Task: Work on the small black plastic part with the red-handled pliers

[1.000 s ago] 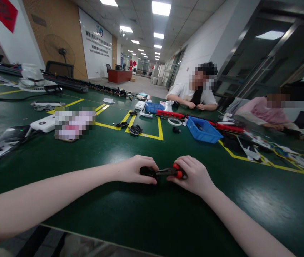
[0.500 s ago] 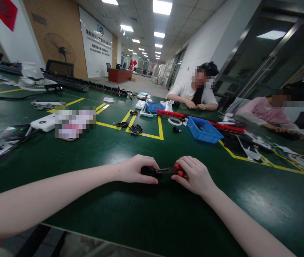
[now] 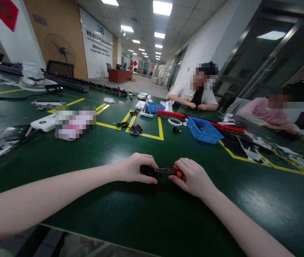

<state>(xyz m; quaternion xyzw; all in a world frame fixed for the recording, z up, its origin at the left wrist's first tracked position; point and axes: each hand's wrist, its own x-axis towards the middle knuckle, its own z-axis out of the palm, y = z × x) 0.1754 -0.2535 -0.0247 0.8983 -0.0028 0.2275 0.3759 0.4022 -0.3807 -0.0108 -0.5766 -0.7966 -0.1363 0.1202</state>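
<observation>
My left hand [image 3: 138, 169] is closed around a small black part [image 3: 148, 171], thumb below and fingers above. Red-handled needle-nose pliers [image 3: 171, 172] are gripped in my right hand [image 3: 193, 175]. Their thin jaws point left and meet the right end of the black part; whether they clamp it is too small to tell. Both hands are just above the green table [image 3: 109, 214]. Beyond them, a cluster of black pieces [image 3: 136, 130] lies by a yellow tape line, with another black piece [image 3: 122, 124] to its left.
A blue bin [image 3: 204, 130] and a roll of white tape [image 3: 175, 122] stand ahead to the right. On the left are a phone [image 3: 74, 126] and a white device [image 3: 43, 123]. Two people [image 3: 194, 96] sit across the table. Red strips and loose wires lie at the right.
My right hand and the pliers have shifted slightly left and turned a little. My left hand has stayed nearly in place, still holding the black part.
</observation>
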